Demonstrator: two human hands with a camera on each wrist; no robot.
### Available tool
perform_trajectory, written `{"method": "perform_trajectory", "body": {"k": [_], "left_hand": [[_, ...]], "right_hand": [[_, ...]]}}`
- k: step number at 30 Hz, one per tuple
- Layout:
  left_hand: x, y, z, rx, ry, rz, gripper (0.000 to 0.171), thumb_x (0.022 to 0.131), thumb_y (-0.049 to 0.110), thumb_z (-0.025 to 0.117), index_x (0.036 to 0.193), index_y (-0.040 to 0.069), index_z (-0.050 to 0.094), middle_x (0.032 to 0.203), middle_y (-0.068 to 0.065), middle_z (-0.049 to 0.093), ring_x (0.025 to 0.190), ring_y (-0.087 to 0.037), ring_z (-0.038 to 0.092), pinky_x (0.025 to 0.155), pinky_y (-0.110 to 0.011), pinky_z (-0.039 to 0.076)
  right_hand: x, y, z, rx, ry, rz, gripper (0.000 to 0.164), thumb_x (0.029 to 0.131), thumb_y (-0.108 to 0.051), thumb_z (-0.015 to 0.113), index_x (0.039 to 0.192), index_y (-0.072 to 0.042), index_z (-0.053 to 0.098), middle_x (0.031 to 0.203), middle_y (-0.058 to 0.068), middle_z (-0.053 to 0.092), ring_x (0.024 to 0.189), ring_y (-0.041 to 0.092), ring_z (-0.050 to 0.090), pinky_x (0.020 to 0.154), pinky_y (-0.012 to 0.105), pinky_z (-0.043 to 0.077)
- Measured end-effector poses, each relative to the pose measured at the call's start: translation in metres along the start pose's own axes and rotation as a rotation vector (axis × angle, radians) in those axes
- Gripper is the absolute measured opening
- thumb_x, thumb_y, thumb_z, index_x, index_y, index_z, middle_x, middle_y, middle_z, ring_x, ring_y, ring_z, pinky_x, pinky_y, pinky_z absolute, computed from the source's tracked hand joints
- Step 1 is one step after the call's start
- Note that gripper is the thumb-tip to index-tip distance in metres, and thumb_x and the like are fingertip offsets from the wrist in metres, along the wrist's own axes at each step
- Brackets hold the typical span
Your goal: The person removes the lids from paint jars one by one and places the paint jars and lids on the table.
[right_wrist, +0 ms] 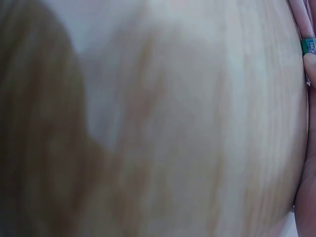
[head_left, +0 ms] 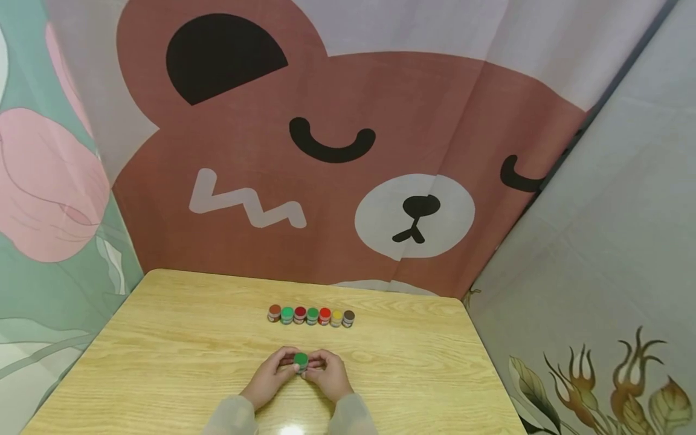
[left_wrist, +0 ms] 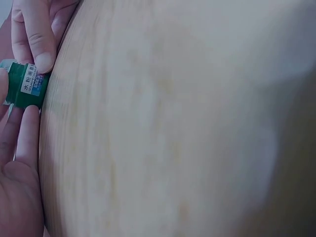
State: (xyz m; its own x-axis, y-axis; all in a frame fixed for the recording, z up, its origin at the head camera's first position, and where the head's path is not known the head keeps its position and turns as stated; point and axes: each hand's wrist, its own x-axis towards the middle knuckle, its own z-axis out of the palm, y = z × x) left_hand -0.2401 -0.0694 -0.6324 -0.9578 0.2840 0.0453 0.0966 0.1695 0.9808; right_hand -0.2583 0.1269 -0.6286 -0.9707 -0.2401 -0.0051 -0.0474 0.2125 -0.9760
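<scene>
Between both hands, low over the near middle of the table, is a small green gouache paint jar (head_left: 301, 360) with its green lid facing up. My left hand (head_left: 269, 376) holds it from the left, thumb at the near side. From the other side my right hand (head_left: 329, 374) grips it with curled fingers. In the left wrist view the jar (left_wrist: 19, 94) shows a white and blue label, with fingers of both hands around it. Only an edge of the jar (right_wrist: 308, 46) shows in the right wrist view, beside a fingertip.
A row of several similar paint jars stands beyond the hands, from a brown-orange jar (head_left: 274, 312) through a red jar (head_left: 324, 316) to a dark brown jar (head_left: 348, 318). The wooden table (head_left: 163, 350) meets a bear-print curtain (head_left: 326, 187) at the back. A floral curtain (head_left: 587, 302) hangs right.
</scene>
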Motion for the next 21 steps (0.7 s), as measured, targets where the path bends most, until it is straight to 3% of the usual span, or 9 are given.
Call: {"method": "perform_trajectory", "body": {"k": [8,17,21], "left_hand": [[0.0005,-0.0018,0.0029,0.066,0.025,0.02,0.042,0.1,0.032,0.064,0.133,0.007,0.058,0.13,-0.01,0.064,0.118,-0.03,0.061,0.098,-0.033,0.051],[-0.0014,-0.0005,0.0014,0.037,0.049,0.034,0.047,0.099,0.027,0.066,0.138,0.004,0.054,0.133,-0.014,0.061,0.121,-0.035,0.059,0.097,-0.026,0.051],[-0.002,0.0065,-0.0017,0.091,0.047,0.094,0.04,0.099,0.023,0.066,0.132,0.002,0.058,0.13,-0.014,0.06,0.12,-0.037,0.06,0.098,-0.029,0.053]], "right_hand": [[-0.0024,-0.0039,-0.001,0.0,-0.001,0.007,0.029,0.077,0.012,0.08,0.104,0.002,0.071,0.091,0.004,0.067,0.084,0.013,0.066,0.074,0.019,0.058],[-0.0018,-0.0042,0.0005,-0.025,0.005,-0.03,0.029,0.078,0.011,0.08,0.104,0.001,0.071,0.09,0.0,0.068,0.083,0.01,0.065,0.074,0.018,0.057],[-0.0022,-0.0058,0.0003,-0.035,0.002,-0.017,0.029,0.078,0.01,0.081,0.103,0.0,0.071,0.09,0.0,0.068,0.084,0.011,0.066,0.075,0.018,0.058]]}}
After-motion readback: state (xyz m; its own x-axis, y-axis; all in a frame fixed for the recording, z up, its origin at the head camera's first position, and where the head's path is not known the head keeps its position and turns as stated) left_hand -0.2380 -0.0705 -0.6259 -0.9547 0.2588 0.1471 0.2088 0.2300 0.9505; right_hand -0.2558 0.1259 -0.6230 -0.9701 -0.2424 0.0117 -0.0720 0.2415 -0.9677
